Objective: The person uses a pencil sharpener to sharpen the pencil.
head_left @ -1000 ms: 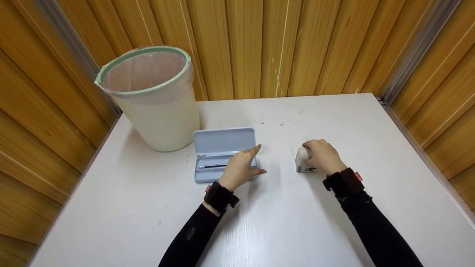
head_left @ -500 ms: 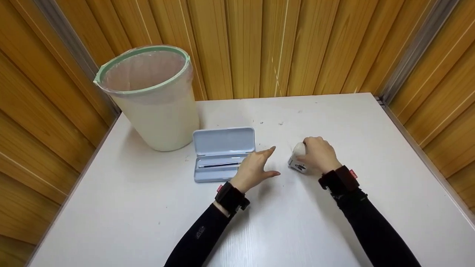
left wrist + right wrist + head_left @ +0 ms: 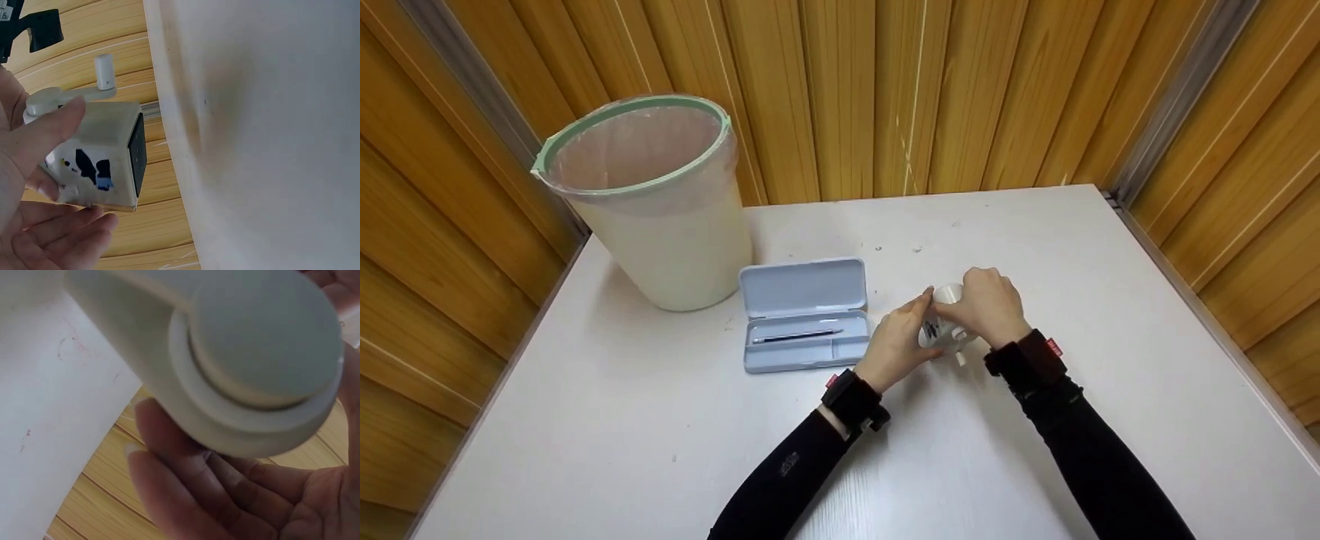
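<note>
A small white pencil sharpener with a crank handle is lifted just off the white table, right of centre. My right hand grips it from above and from the right. My left hand holds its left side, thumb on top and fingers beneath. The left wrist view shows black and blue marks on the sharpener's side. The right wrist view is filled by the sharpener's round end, with fingers behind it.
An open light-blue pencil case with a dark pencil inside lies left of the hands. A cream bin with a green rim and a clear liner stands at the back left. Wooden panel walls enclose the table on three sides.
My left hand left the pencil case and moved right onto the sharpener. My right hand raised the sharpener and brought it leftwards.
</note>
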`<state>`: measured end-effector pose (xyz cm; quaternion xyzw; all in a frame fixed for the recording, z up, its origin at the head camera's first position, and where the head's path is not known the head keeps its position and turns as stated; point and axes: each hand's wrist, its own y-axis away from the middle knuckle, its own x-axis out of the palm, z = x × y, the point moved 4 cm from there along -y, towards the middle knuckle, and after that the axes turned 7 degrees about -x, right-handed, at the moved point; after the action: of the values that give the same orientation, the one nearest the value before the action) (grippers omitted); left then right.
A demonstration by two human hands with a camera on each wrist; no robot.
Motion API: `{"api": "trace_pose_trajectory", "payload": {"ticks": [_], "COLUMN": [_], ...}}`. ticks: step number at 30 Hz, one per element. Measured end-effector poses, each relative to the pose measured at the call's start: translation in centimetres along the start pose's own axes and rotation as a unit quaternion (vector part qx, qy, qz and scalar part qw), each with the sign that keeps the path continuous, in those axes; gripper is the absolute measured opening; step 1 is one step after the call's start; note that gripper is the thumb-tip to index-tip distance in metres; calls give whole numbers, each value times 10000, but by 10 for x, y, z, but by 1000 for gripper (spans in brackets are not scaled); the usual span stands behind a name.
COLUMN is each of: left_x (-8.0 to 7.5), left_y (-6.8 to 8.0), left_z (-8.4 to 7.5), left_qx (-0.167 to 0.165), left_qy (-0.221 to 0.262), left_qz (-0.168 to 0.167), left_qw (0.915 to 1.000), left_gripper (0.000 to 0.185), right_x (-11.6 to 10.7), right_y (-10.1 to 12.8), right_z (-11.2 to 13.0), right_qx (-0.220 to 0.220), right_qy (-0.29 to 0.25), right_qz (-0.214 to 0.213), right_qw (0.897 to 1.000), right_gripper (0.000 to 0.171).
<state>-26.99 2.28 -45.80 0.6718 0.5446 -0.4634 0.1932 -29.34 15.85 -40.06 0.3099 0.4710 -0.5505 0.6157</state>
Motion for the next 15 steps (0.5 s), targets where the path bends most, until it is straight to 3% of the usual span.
{"api": "trace_pose_trajectory", "payload": {"ticks": [4,9,13,15], "left_x": [2,-4,-10,-12], "left_y": [-5,-11,-15,-17], "left_z": [0,9,20,26], "left_qx": [-9,-34,-76,-93], "left_qy": [182,576,1367,2018], "left_qz": [-129,-16,364,692], "left_qw": [9998,9983,9899,9769], "left_gripper": [80,68,65,65], "right_x": [0,0,-5,-8], "right_y": [2,4,7,10], "right_z": [3,4,8,12], "right_qx": [-53,-243,-1011,-1555], "right_qy": [-120,-352,-332,-297], "right_qz": [-82,49,225,394], "right_qw": [9999,9991,9941,9866], "right_gripper": [52,50,38,37]}}
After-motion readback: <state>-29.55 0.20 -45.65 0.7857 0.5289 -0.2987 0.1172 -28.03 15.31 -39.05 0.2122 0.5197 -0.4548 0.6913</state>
